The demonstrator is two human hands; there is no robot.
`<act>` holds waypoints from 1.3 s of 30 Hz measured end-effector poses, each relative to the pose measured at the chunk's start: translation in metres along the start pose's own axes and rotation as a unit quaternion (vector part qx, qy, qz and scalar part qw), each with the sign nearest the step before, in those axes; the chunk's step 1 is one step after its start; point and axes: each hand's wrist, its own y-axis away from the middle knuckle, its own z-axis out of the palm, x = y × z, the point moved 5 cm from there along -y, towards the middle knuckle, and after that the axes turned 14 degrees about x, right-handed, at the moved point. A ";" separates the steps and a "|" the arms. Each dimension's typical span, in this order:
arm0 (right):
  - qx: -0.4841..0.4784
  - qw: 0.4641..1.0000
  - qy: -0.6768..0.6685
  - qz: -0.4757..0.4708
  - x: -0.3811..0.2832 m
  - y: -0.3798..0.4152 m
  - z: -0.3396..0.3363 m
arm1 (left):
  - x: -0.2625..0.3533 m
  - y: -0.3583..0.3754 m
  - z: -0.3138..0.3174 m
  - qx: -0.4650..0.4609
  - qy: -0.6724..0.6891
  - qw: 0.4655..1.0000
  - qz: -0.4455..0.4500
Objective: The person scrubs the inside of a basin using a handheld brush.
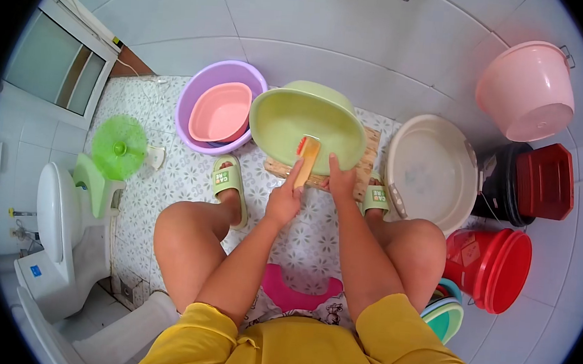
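Patterned floor (314, 251), nested basins (220, 113), left hand (285, 198) around brush (308, 159), right hand (341, 180) around rim of green basin (296, 115)

2 hands (283, 202) hold a brush (308, 161) and a tilted green basin (303, 118).

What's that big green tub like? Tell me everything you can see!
The green tub is a pale, roundish oval with a smooth, shiny wall that looks like plastic. It's tipped up on its side above a wooden board, so its open top faces the person. The right hand grips the near rim, thumb inside. The left hand holds a brush over its inside. I can't tell if the bristles touch.
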 end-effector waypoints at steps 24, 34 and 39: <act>0.000 1.000 -0.006 0.017 -0.008 0.001 0.000 | 0.052 -0.027 -0.056 -0.110 -0.363 0.922 0.080; 0.032 0.997 -0.047 0.054 -0.019 0.015 0.005 | 0.054 -0.030 -0.022 -0.086 -0.250 0.961 0.083; 0.048 0.998 -0.028 0.043 -0.017 -0.004 -0.003 | 0.049 -0.026 -0.020 -0.094 -0.247 0.959 0.105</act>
